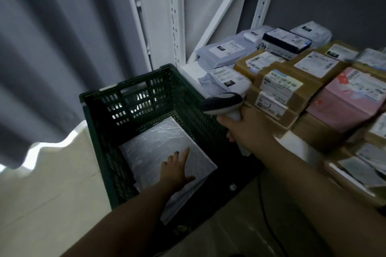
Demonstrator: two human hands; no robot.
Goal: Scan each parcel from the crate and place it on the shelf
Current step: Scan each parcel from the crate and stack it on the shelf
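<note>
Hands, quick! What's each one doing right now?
Left hand: grip open, fingers spread on the white parcel.
Right hand: grip closed round the barcode scanner.

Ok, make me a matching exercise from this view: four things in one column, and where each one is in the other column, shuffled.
Things
1. barcode scanner
2. grey poly mailer
3. pink box
4. green crate

Places
A. on the shelf, among cardboard parcels
B. on the floor beside the shelf
C. gripped by the right hand
D. inside the crate, under the left hand

Pairs: 1-C, 2-D, 3-A, 4-B.
</note>
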